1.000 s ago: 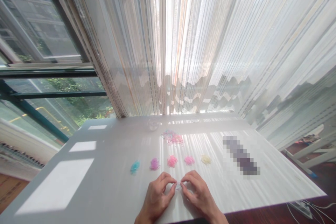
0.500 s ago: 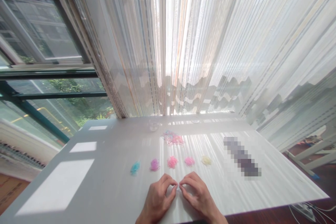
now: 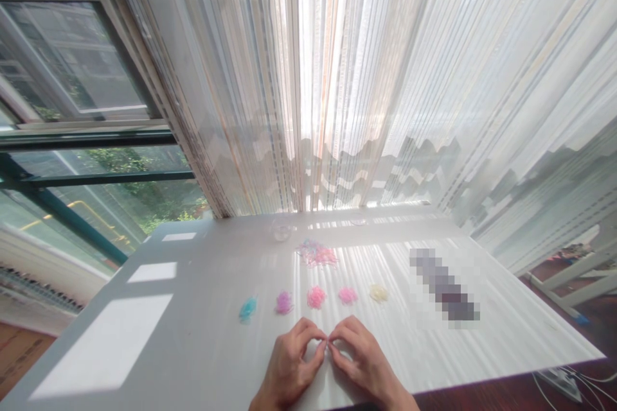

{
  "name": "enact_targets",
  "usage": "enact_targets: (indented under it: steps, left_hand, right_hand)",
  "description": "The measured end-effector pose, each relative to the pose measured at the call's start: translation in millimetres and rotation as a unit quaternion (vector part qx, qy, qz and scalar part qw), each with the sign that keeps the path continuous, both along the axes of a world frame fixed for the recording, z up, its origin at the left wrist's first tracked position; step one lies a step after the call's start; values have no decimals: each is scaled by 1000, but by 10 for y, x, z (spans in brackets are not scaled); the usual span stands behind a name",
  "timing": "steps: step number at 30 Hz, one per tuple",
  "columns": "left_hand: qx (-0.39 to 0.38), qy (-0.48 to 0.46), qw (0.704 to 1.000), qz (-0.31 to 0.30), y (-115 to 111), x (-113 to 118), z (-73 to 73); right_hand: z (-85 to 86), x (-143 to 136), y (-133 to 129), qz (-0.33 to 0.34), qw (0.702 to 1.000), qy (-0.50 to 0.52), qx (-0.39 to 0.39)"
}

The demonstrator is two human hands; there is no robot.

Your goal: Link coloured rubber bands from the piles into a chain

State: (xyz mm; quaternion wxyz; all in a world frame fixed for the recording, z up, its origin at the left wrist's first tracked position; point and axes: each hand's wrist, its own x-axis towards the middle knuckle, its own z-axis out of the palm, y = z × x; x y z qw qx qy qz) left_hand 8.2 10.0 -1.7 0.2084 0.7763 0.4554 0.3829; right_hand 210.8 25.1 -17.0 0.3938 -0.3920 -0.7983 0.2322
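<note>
My left hand (image 3: 293, 358) and my right hand (image 3: 360, 354) meet at the fingertips near the table's front edge. Each one pinches thumb against index finger; whatever sits between the tips is too small to make out. Just beyond them lies a row of small piles that look like thin elastic bands: a teal pile (image 3: 248, 309), a purple pile (image 3: 284, 302), a coral-pink pile (image 3: 317, 297), a light pink pile (image 3: 348, 295) and a pale yellow pile (image 3: 378, 293). Behind the row, a larger pile of mixed colours (image 3: 317, 253) is spread out, pink and bluish.
On the white table (image 3: 202, 347), a clear round container (image 3: 282, 231) stands at the back, with a clear flat piece (image 3: 358, 222) right of it. A pixelated dark object (image 3: 444, 286) lies at the right. Striped curtains (image 3: 328, 77) hang behind; a window (image 3: 77, 58) is left.
The fingertips of both hands have come slightly closer and now touch. The piles have stayed as they were; the view has shifted a little.
</note>
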Motion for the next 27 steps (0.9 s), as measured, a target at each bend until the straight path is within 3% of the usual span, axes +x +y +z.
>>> enact_targets:
  steps: [14, 27]
  left_hand:
    - [32, 56, 998, 7, 0, 30, -20]
    - [10, 30, 999, 17, 0, 30, 4]
  right_hand:
    - [67, 7, -1, -9, 999, 32, -10]
    - [67, 6, 2, 1, 999, 38, -22]
